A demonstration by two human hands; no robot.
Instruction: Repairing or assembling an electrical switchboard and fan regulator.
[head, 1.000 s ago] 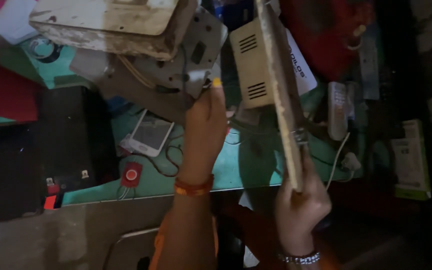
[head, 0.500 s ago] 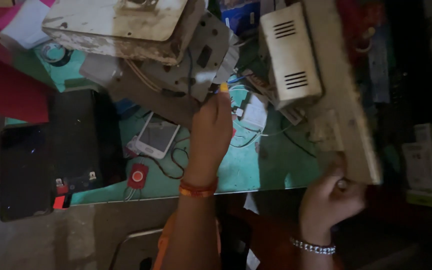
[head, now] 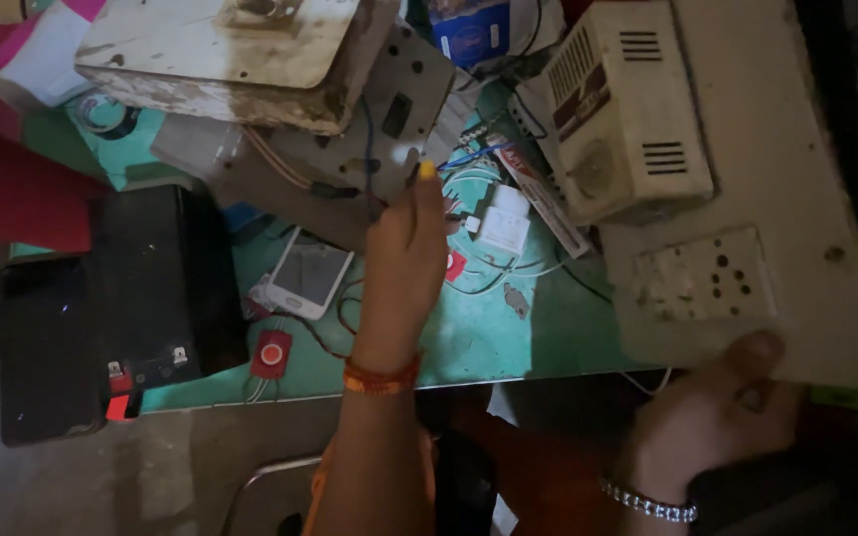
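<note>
My left hand (head: 404, 268) reaches over the teal table (head: 508, 342) and grips a small tool with a yellow end (head: 427, 170), its tip at the grey metal plate (head: 394, 104). On the right lies a white board (head: 806, 149), face up, held at its near edge by my right hand (head: 717, 422) with the thumb on top. A cream vented box (head: 628, 109) and a white wall socket (head: 707, 276) are fixed to that board.
Two black batteries (head: 156, 288) (head: 47, 347) sit at the left. A white phone (head: 308, 273), a red push-button piece (head: 272, 352), a white adapter (head: 503, 223) and loose wires lie around my left hand. A dirty white appliance (head: 220, 50) is stacked at the back.
The white board has swung from standing on edge to lying flat, face up, on the right, my right hand moving right with it. My left hand stays at the grey plate.
</note>
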